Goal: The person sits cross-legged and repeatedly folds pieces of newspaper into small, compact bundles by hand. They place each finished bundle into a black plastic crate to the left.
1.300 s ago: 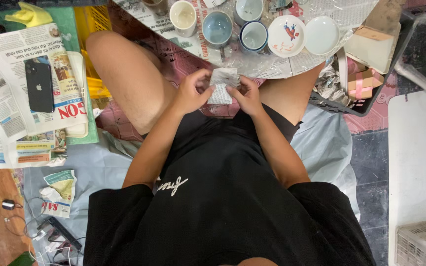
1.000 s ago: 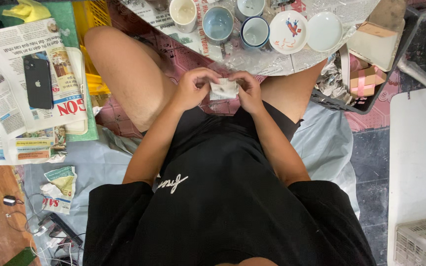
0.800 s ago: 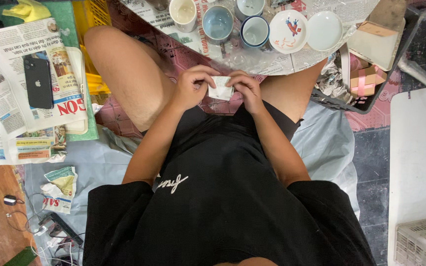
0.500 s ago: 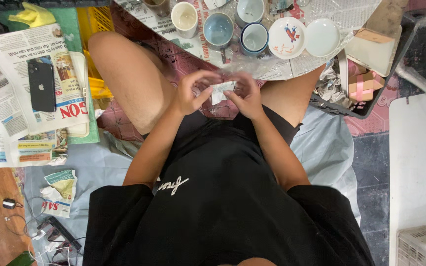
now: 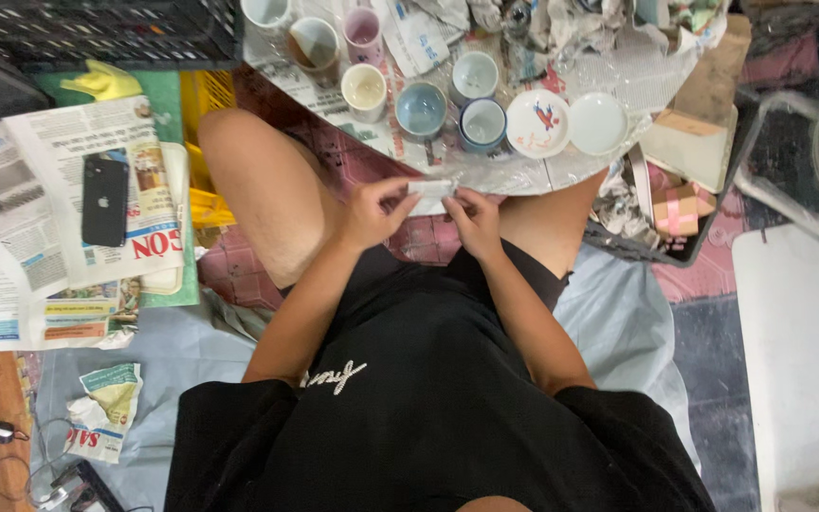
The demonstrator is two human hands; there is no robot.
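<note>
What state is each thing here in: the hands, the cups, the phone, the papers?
Left hand: pinching the small white piece.
Right hand: pinching it too.
Small white piece: held between both hands.
Cups: upright, open.
Phone: face down on newspapers.
Newspapers: spread flat.

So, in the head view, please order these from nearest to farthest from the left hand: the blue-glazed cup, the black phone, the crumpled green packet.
1. Blue-glazed cup: just above the left hand.
2. Black phone: on the newspapers, far left.
3. Crumpled green packet: lower left, on the floor sheet.
</note>
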